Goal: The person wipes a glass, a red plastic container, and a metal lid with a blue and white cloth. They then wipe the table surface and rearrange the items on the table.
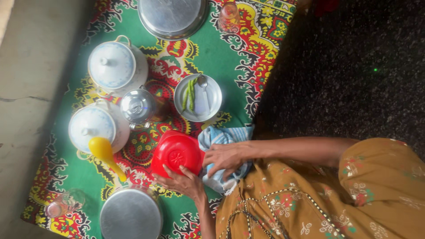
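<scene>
Red plastic catches the eye first: an upturned red bowl (177, 152) sits on a green patterned mat (221, 53) spread over the floor, and everything else is ranged round it.

From the head camera, the left hand (182, 181) cups the bowl's near rim, its fingers curled against the plastic in a grasp. The right hand (226, 157) lies just beside the bowl on its other side, fingers bent and clutching a blue striped cloth (221, 137) that touches the bowl's edge.

Touching the bowl's far side is a yellow ladle (106, 155), which leans on a white lidded tureen (93, 126). A second white tureen (117, 66) stands farther from the bowl, with a small steel lidded pot (138, 106) between the two. Near the bowl, past the cloth, is a steel plate (212, 90) bearing green chillies (189, 94) and a spoon (202, 95). A large steel pan (130, 214) sits close by the left wrist; a glass (64, 203) lies well apart.
</scene>
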